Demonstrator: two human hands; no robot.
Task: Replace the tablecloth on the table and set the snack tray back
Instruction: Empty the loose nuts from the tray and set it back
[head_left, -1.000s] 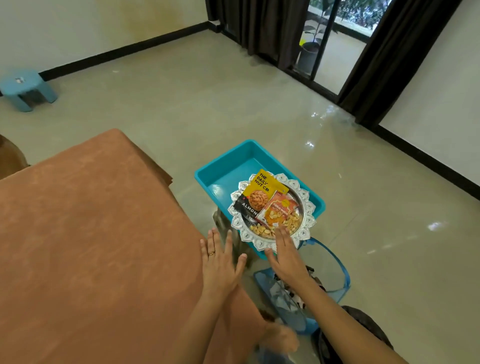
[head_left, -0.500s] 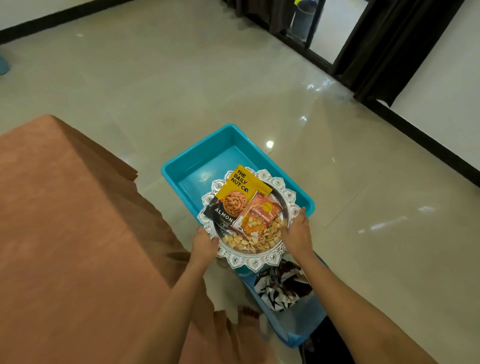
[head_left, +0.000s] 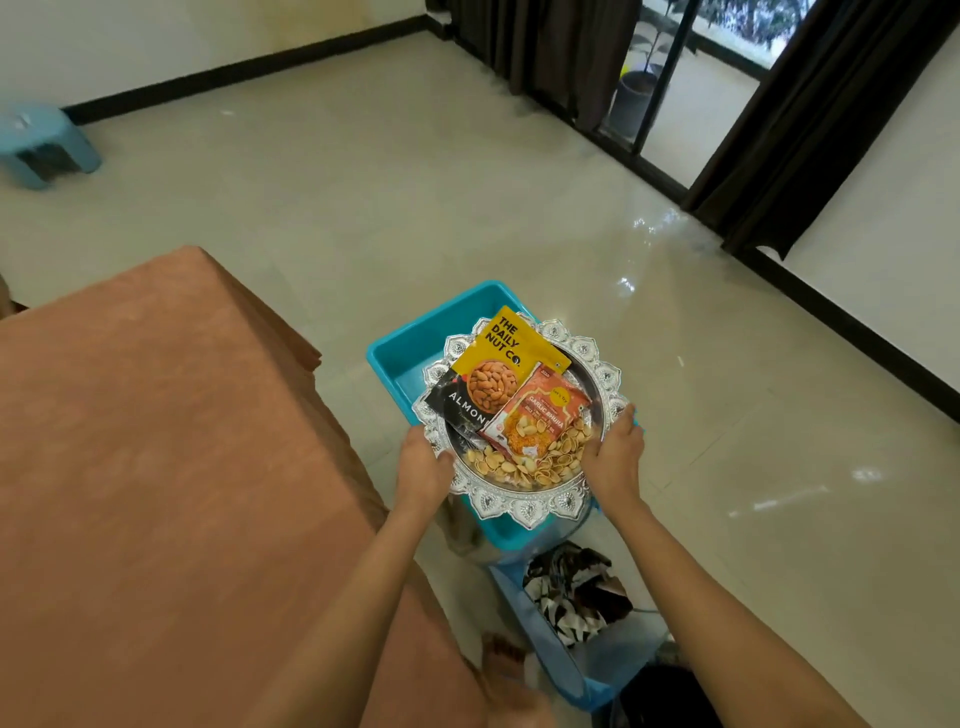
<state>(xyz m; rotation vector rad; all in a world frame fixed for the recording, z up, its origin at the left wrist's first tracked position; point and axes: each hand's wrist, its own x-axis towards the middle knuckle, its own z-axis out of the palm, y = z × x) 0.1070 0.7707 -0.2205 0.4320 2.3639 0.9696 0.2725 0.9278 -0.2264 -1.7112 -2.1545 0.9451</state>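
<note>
The snack tray is gripped at its rims by the left hand and right hand; a level carry onto the covered tabletop is needed next.

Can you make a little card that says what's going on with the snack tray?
Tray: round silver tray with scalloped rim, over the teal plastic tub
On it: yellow almond packet, orange snack packet, loose pale nuts
Left hand: grips the tray's left edge
Right hand: grips the tray's right edge
Cloth: brown tablecloth, spread out, tray not on it yet
</note>
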